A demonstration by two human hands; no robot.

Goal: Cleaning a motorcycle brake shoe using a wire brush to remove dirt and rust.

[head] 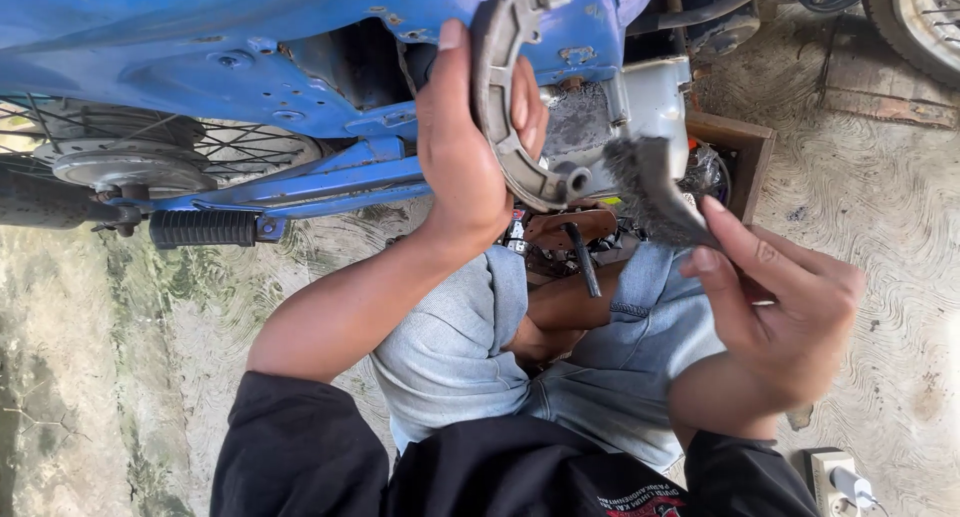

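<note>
Hands apart: my left hand (462, 142) grips a curved brake shoe (500, 97), my right hand (780, 307) a wire brush (650, 182). Behind, blue motorbike frame (200, 47); wooden box (745, 147) holds parts.

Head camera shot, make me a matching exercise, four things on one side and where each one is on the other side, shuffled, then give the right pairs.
Things:
1. brake shoe
2. wire brush
3. footpeg
4. power adapter

Places:
A. on the ground at the lower right corner
B. held up in the left hand
C. sticking out from the blue frame at left
D. gripped in the right hand

Pairs: 1-B, 2-D, 3-C, 4-A
</note>
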